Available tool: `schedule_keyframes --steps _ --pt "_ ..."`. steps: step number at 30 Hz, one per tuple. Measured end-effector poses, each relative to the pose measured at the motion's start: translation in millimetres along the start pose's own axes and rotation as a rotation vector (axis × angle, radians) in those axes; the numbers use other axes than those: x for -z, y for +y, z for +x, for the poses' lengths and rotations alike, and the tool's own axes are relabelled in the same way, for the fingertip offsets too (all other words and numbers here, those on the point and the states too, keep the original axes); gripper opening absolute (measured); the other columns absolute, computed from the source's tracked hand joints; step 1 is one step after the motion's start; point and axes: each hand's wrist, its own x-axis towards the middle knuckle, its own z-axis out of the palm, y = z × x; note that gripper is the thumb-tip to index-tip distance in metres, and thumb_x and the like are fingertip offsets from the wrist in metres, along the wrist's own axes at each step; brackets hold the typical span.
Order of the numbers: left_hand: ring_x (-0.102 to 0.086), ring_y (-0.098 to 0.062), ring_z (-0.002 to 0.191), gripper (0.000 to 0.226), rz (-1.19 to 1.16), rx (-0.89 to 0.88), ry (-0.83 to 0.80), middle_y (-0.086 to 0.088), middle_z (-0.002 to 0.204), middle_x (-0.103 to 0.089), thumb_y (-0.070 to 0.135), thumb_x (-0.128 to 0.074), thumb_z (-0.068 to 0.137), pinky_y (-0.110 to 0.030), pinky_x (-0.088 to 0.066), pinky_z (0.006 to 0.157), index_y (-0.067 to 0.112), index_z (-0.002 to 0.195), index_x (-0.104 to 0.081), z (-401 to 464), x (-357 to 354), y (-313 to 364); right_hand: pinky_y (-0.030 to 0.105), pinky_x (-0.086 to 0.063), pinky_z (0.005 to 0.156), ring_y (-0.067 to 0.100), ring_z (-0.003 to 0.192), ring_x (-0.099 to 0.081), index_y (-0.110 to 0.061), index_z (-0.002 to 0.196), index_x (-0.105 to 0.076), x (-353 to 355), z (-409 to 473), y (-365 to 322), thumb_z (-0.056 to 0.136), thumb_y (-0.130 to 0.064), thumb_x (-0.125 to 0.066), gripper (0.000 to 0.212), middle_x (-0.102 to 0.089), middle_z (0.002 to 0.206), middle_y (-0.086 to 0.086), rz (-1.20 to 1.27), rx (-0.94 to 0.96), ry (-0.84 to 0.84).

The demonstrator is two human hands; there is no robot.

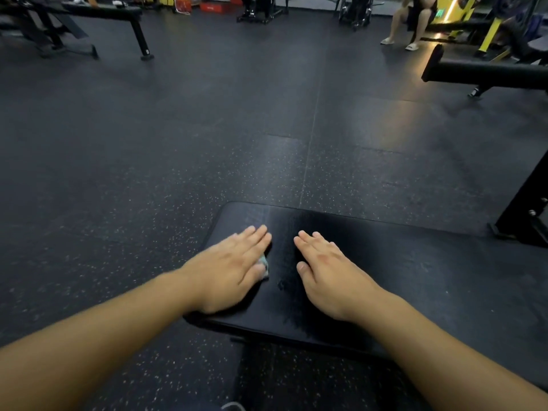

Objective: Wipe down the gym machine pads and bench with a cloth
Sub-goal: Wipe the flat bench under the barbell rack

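Both forearms reach to twelve o'clock, left hand (234,264) pressing the cloth (263,266) with flat fingers to wipe the surface (385,262), right hand (323,264) spread flat for support.

cloth (264,266) under left hand (234,268), on bench (415,277)

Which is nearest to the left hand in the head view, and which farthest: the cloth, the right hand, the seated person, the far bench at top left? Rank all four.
Measured from the left hand:
1. Cloth, under its palm.
2. Right hand, beside it on the pad.
3. Far bench, top left.
4. Seated person, top right; 3 and 4 are close to call.
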Motion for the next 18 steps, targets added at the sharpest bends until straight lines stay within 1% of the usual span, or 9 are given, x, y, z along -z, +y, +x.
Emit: schedule_keyframes --steps 4,6,8,12,15,18 --pt "0.011 -0.017 0.157 0.066 -0.109 0.173 0.03 -0.002 0.171 0.01 0.045 -0.019 0.11 -0.033 0.004 0.126 0.013 0.164 0.002 68 12 -26 0.035 -0.001 0.128 0.011 0.157 0.004 -0.021 0.164 -0.011 -3 7 -8 0.11 -0.034 -0.028 0.058 -0.004 0.171 -0.008 -0.011 0.001 -0.017" --pt "0.009 -0.02 0.158 0.065 -0.145 0.237 0.046 -0.004 0.172 0.009 0.043 -0.018 0.11 -0.037 0.001 0.128 0.011 0.163 0.001 90 17 -35 0.035 -0.002 0.128 0.011 0.157 0.004 -0.021 0.163 -0.011 -3 9 -14 0.11 -0.033 -0.028 0.057 -0.004 0.171 -0.008 -0.007 0.0 -0.024" --pt "0.009 -0.02 0.158 0.065 -0.167 0.261 0.05 -0.004 0.172 0.01 0.043 -0.017 0.11 -0.038 0.0 0.128 0.011 0.163 0.002 94 14 -39 0.036 -0.002 0.128 0.012 0.157 0.005 -0.021 0.163 -0.012 -3 8 -20 0.11 -0.033 -0.028 0.057 -0.004 0.171 -0.008 -0.008 0.01 -0.036" --pt "0.014 -0.015 0.157 0.065 -0.162 0.169 0.044 0.002 0.17 0.015 0.047 -0.017 0.109 -0.034 0.005 0.127 0.016 0.165 -0.004 48 6 -25 0.036 -0.001 0.128 0.011 0.157 0.005 -0.021 0.163 -0.012 -2 6 -20 0.11 -0.033 -0.028 0.057 -0.004 0.171 -0.009 -0.013 0.036 -0.043" --pt "0.023 -0.007 0.153 0.065 -0.105 0.129 0.014 0.007 0.167 0.023 0.049 -0.013 0.109 -0.028 0.01 0.125 0.021 0.163 0.009 -12 -2 -7 0.036 -0.002 0.128 0.011 0.157 0.005 -0.022 0.163 -0.012 -1 10 -16 0.11 -0.034 -0.028 0.057 -0.004 0.171 -0.009 -0.003 0.04 -0.028" --pt "0.033 0.001 0.147 0.063 -0.08 0.103 -0.006 0.015 0.163 0.032 0.051 -0.008 0.109 -0.024 0.015 0.122 0.027 0.16 0.018 -57 -7 6 0.033 -0.001 0.128 0.008 0.156 0.006 -0.023 0.164 -0.01 -1 14 -17 0.11 -0.034 -0.027 0.057 -0.003 0.17 -0.011 0.016 0.043 -0.022"
